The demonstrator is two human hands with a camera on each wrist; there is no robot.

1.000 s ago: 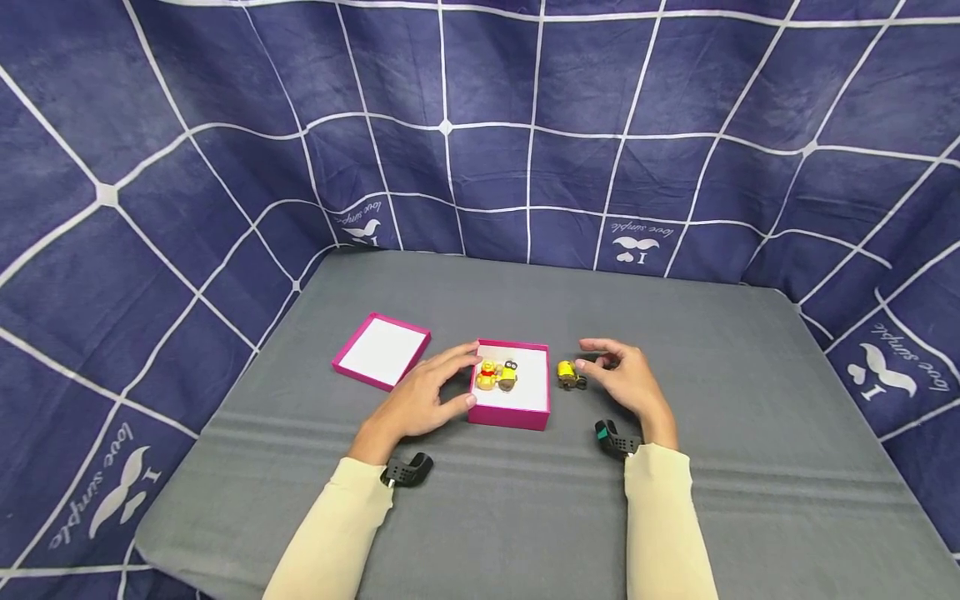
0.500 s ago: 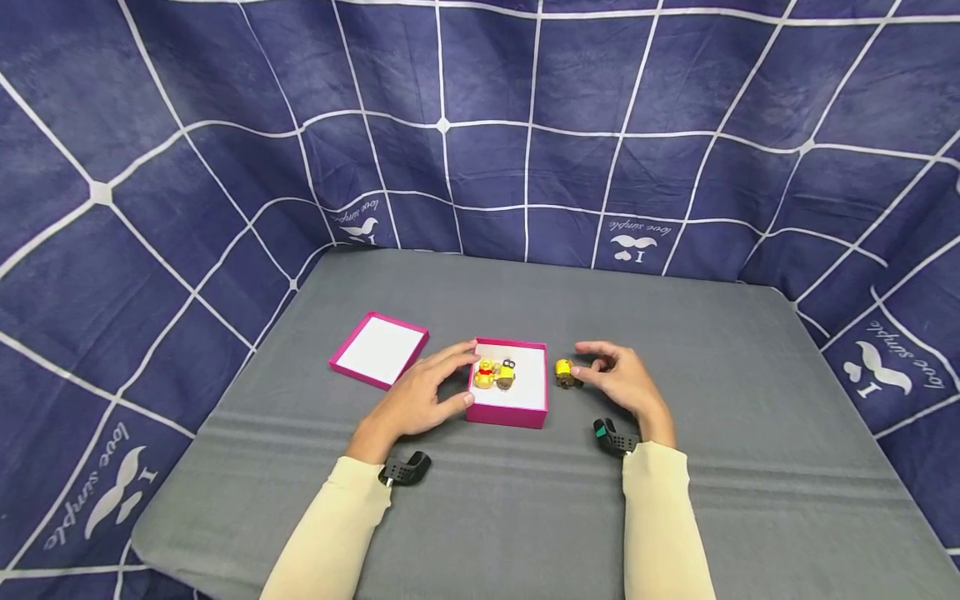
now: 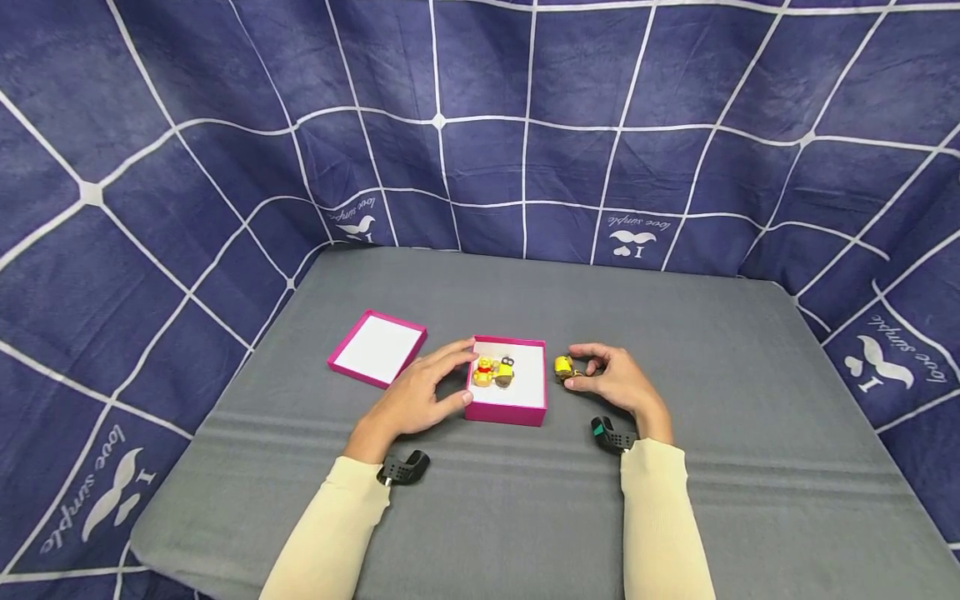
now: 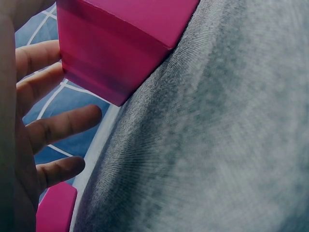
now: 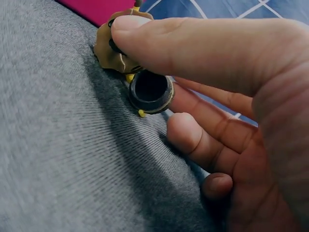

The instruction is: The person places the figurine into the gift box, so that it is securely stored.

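Observation:
At the left side of an open pink box (image 3: 507, 414), my left hand (image 3: 412, 403) rests its spread thumb and fingertips near the two corners. The left wrist view shows its fingers (image 4: 59, 126) fairly straight beside the box (image 4: 113, 46). Inside the box lie a yellow bear figure with red (image 3: 483, 372) and a yellow-brown goggled figure (image 3: 505, 372). Just right of the box, my right hand (image 3: 621, 385) pinches another yellow-brown figure (image 3: 563, 365) at the tabletop. In the right wrist view, the thumb (image 5: 193, 50) covers part of this figure (image 5: 107, 50), and a dark round part (image 5: 152, 92) hangs below.
A pink lid with a white inside (image 3: 377, 348) lies on the grey table (image 3: 517, 508), left of the box and behind my left hand. Blue cloth with white lines (image 3: 487, 158) hangs around the back and sides. A black band (image 3: 611, 435) is on each wrist.
My right hand has moved slightly left, its thumb coming over the lower part of the loose figure, which has turned a little. The left hand stays at the box.

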